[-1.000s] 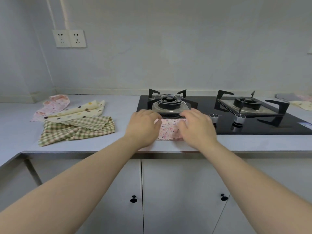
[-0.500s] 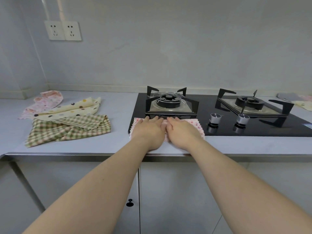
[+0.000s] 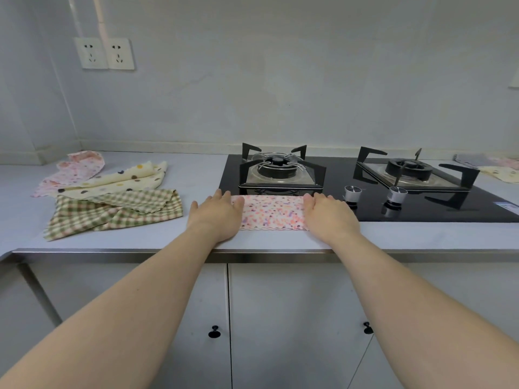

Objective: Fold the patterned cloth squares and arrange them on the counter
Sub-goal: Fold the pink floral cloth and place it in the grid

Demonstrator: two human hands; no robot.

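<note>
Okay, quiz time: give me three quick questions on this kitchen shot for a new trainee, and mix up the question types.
1. True or false: the left hand and the right hand lie flat on opposite ends of the speckled pink cloth.
2. Which cloth in the pile lies nearest the front edge of the counter? A: the green checked cloth. B: a striped blue one. C: a plain black one.
3. Fill in: the far part of the speckled pink cloth overlaps the black glass ____.

Key: 1 true; 2 A; 3 hob.
</note>
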